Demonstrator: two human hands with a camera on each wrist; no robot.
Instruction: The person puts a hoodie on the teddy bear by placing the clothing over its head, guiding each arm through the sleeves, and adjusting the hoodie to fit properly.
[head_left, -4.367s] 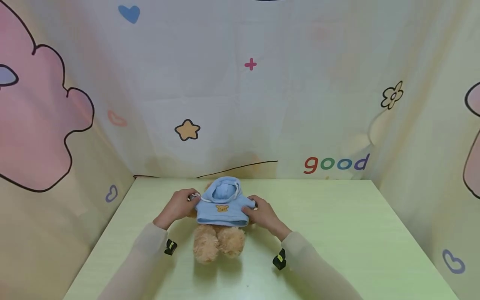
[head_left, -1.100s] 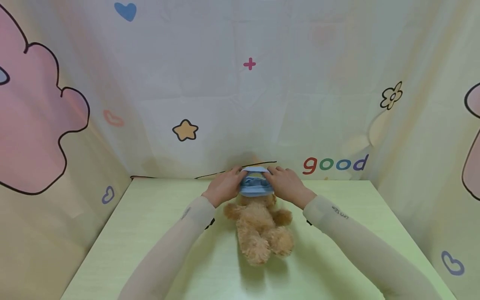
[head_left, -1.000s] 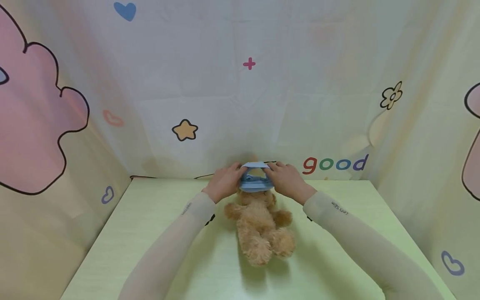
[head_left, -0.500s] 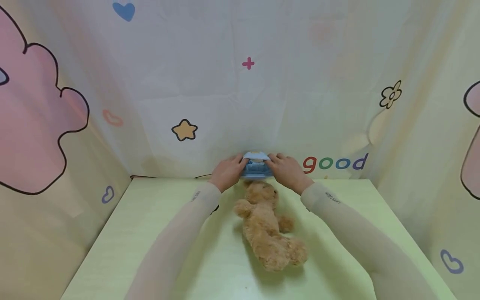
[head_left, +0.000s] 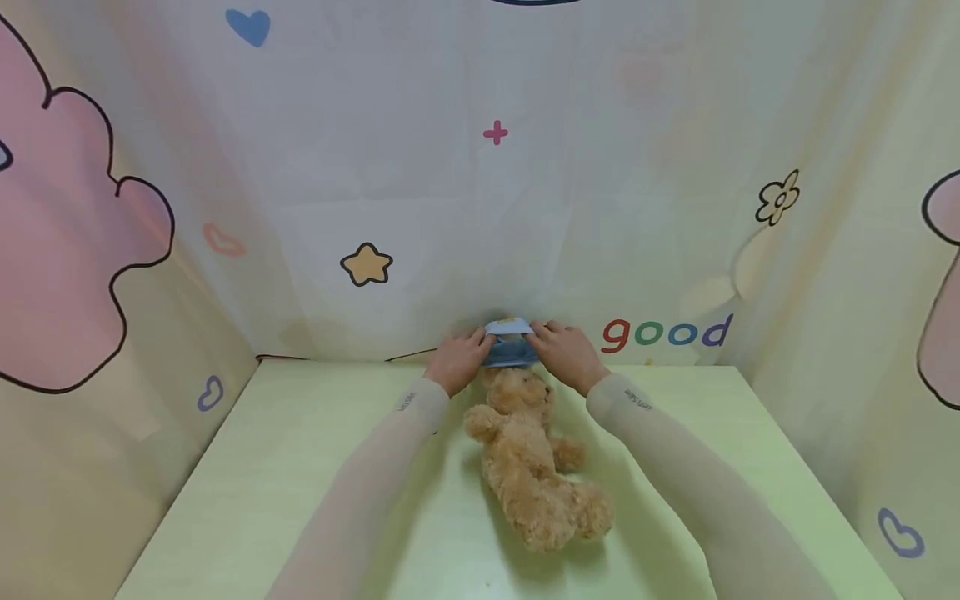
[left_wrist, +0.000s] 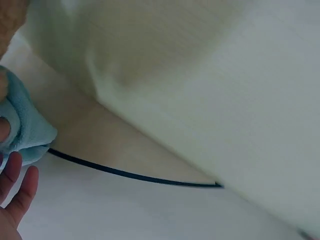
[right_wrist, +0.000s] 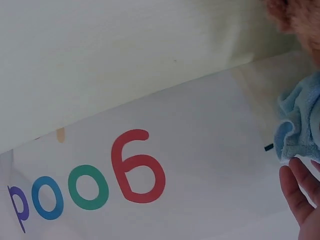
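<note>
A tan teddy bear (head_left: 525, 467) lies on its back on the pale green table, unclothed, its head toward the back wall and turned to the right. Just beyond its head, a small light blue hoodie (head_left: 512, 353) is bunched up between my hands. My left hand (head_left: 459, 360) grips its left side, and my right hand (head_left: 567, 354) grips the right side. Both wrist views show blue cloth of the hoodie (left_wrist: 30, 122) at the fingers, with the bear's fur (right_wrist: 302, 20) close by. Part of the garment is hidden behind my fingers.
The table (head_left: 315, 467) ends at a printed fabric backdrop (head_left: 420, 217) right behind the hoodie. More fabric hangs at the left and right sides. Colored letters reading "good" (head_left: 666, 333) are printed to the right of my right hand.
The hoodie, first on the bear's body, has been pulled up over its head and off toward the wall. The bear has tipped, its legs swinging to the right. Lately the hands have lowered slightly.
</note>
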